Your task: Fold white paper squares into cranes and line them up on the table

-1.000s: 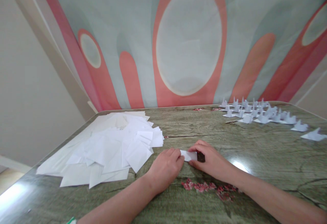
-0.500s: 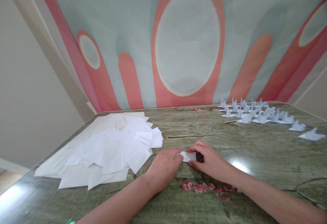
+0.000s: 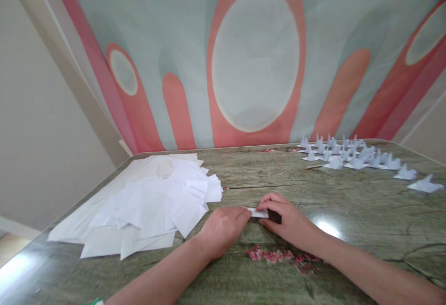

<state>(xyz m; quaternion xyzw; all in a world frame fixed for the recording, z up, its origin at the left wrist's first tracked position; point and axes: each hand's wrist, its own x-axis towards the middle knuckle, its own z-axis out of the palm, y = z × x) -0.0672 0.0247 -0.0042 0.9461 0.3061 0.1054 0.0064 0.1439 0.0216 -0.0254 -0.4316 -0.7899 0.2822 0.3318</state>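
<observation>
Fingers (image 3: 273, 197): right hand (image 3: 287, 215) gripping right end of folded paper strip (image 3: 259, 213), left hand (image 3: 222, 231) closed over left end | Strip: between hands, low over table (image 3: 258, 172) | Risk: skewed crease could result if either grip slips.

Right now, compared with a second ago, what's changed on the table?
The small paper between your left hand and right hand now shows as a narrower strip; I can't tell whether it was folded or tilted. Neither hand has let go. The paper pile and folded paper birds stayed put.
</observation>
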